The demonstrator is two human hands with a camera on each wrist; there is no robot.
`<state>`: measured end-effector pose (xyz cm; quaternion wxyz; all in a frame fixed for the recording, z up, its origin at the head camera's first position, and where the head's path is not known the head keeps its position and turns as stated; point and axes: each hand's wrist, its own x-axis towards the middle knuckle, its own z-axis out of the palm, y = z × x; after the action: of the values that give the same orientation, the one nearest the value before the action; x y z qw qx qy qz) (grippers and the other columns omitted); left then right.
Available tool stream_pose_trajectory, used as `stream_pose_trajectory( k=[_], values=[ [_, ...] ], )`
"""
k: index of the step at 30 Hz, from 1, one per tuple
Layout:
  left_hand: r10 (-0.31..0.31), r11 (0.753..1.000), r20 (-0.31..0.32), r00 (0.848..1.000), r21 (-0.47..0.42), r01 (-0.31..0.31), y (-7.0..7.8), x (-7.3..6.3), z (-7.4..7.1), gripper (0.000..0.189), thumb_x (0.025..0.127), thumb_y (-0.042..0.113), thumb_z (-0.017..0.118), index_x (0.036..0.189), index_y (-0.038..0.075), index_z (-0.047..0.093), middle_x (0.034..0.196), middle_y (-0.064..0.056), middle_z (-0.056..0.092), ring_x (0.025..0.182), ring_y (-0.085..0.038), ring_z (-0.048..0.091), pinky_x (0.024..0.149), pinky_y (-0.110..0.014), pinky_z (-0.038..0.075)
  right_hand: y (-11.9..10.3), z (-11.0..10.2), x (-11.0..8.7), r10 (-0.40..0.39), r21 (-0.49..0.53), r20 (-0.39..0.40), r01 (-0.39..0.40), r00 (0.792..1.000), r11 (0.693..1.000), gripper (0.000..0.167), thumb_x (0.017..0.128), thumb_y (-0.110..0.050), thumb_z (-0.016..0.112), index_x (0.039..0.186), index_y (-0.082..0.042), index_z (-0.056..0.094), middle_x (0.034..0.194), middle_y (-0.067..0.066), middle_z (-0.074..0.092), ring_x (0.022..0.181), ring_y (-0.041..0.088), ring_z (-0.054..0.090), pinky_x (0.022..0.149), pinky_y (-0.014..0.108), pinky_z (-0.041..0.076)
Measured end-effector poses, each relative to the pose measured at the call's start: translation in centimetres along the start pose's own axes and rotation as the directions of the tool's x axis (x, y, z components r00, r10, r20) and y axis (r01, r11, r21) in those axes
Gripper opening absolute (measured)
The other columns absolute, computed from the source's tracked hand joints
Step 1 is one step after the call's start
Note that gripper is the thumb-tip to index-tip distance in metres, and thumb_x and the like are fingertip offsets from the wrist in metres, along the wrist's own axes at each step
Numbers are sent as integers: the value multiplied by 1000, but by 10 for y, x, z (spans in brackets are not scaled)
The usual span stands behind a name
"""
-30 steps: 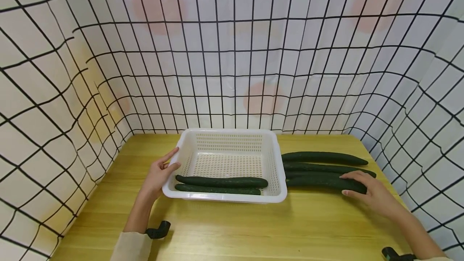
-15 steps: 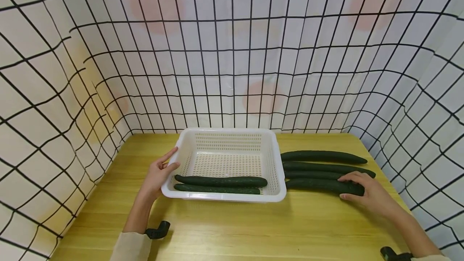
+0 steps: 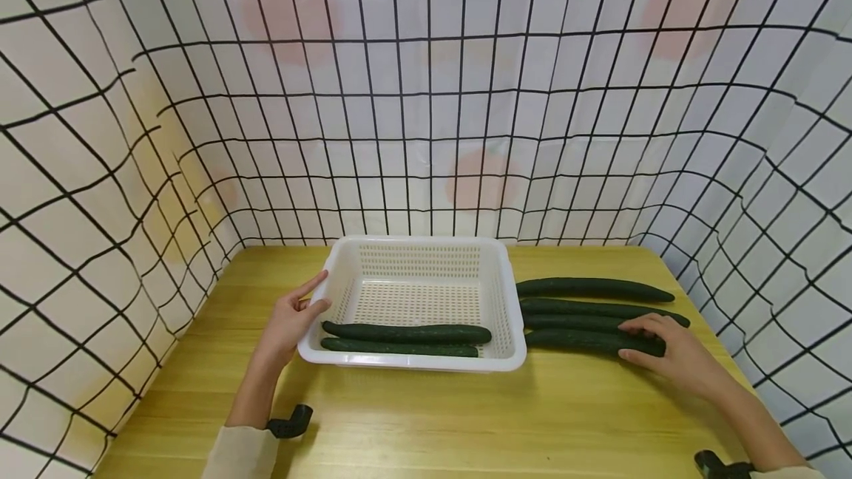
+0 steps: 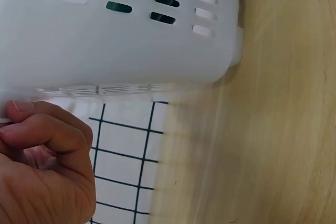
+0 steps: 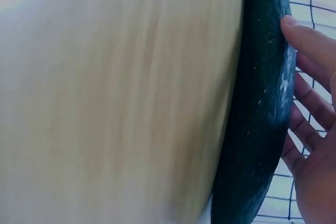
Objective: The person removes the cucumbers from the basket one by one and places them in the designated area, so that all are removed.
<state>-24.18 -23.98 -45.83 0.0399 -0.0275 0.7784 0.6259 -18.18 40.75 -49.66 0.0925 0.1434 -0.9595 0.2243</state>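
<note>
A white plastic basket (image 3: 419, 363) with slotted walls stands mid-table. My left hand (image 3: 289, 325) grips its left rim, fingers curled at the edge in the left wrist view. Inside, along the near wall, lie two cucumbers (image 3: 413, 334). Right of the basket, several long dark green cucumbers (image 3: 592, 287) lie roughly side by side. On the nearest cucumber (image 3: 572, 341), my right hand (image 3: 685, 355) holds the right end, thumb on the near side and fingers over the far side. The right wrist view shows this cucumber (image 5: 260, 93) large, with the thumb on its skin.
The wooden table (image 3: 413, 427) ends at a white wall covering with a black grid (image 3: 426, 117) at the back and both sides. The basket's right wall is close to the cucumbers' left ends. A black wrist mount (image 3: 291, 422) sits at the left sleeve.
My right hand has shifted slightly left and toward me with the nearest cucumber, which now lies a little apart from the one behind. The left hand and basket have stayed in place.
</note>
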Motion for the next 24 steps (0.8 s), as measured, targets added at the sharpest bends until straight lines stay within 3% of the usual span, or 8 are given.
stream_pose_trajectory(
  k=[9, 18, 24],
  values=[
    [-10, 999, -2, 1000, 40, 10, -2, 3, 1, 62, 100, 15, 65, 157, 22, 44, 91, -16, 69, 80, -16, 63, 70, -36, 58, -32, 7, 24, -40, 31, -33, 41, 999, 999, 39, 94, -38, 75, 128, -20, 69, 127, -1, 63, 111, 28, 60, 89, 54, 52],
    [-1, 1000, 2, 1000, 31, 1, 5, -1, 2, 62, 99, 15, 66, 157, 23, 45, 89, -15, 68, 79, -16, 62, 70, -36, 59, -80, 7, 63, -159, 77, -78, 165, 984, 983, 36, 97, -30, 72, 131, -19, 66, 128, -1, 64, 112, 25, 64, 92, 49, 54],
    [12, 999, -8, 1000, 43, -12, -2, 2, 0, 62, 99, 19, 67, 157, 27, 46, 104, -23, 71, 83, -15, 65, 71, -36, 59, -114, 13, 86, -210, 135, -74, 218, 975, 966, 34, 96, -30, 73, 129, -23, 67, 127, -4, 65, 108, 15, 63, 91, 46, 55]
  ],
)
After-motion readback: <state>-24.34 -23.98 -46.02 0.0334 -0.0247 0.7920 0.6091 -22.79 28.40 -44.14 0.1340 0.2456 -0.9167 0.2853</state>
